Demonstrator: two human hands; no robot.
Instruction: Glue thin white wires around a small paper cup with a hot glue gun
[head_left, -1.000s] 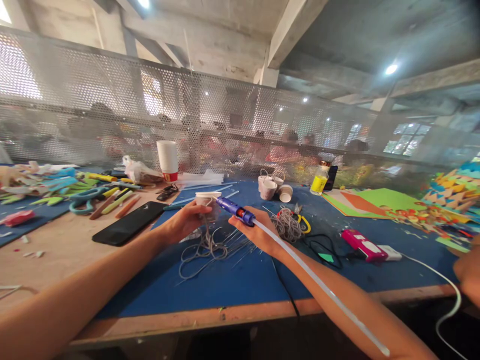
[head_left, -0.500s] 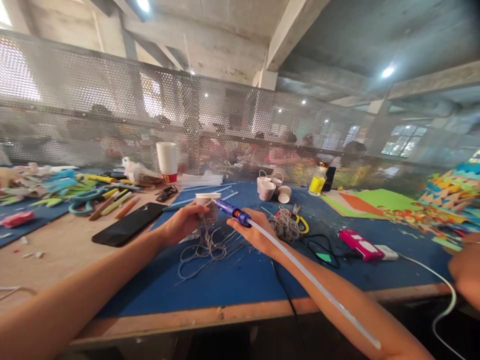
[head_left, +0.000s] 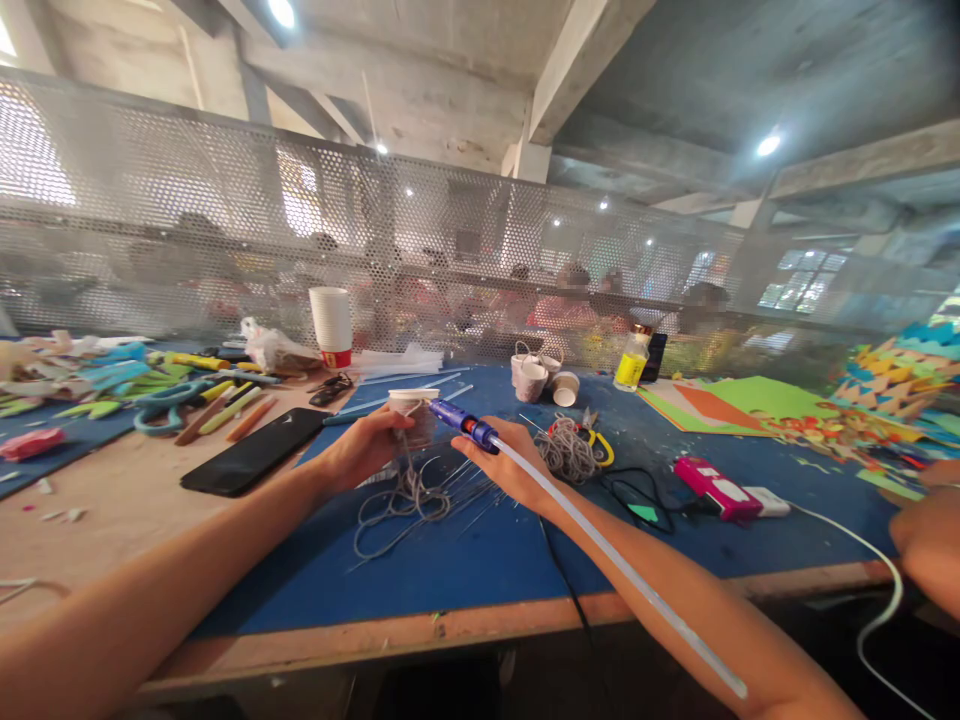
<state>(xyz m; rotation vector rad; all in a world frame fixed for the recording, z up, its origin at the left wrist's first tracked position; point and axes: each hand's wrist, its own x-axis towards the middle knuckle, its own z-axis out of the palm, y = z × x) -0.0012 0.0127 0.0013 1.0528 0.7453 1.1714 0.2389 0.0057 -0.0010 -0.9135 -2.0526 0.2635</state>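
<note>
My left hand (head_left: pixel 367 440) is closed on a small paper cup (head_left: pixel 420 428), held upright over the blue mat, its white rim showing at the top. Grey cord (head_left: pixel 409 500) hangs below the cup and lies in loose loops on the mat. In my right hand (head_left: pixel 510 455) is a blue hot glue gun (head_left: pixel 461 422), fingers wrapped round it. Its nozzle points left at the cup's side just under the rim; whether it touches, I cannot tell. A long clear glue stick (head_left: pixel 622 565) sticks out of the gun's back, over my right forearm.
Small cord-wrapped cups (head_left: pixel 531 380), a cord bundle (head_left: pixel 570 448) and yellow-handled scissors (head_left: pixel 601 450) lie beyond my right hand. A black phone (head_left: pixel 253 455) and stacked paper cups (head_left: pixel 331 325) are at left. A pink device (head_left: pixel 716 488) sits right, near another person's hand (head_left: pixel 930 530).
The glue gun's tip has shifted slightly along the cup's side near the rim. Both hands keep their hold, and the whole view has moved a little.
</note>
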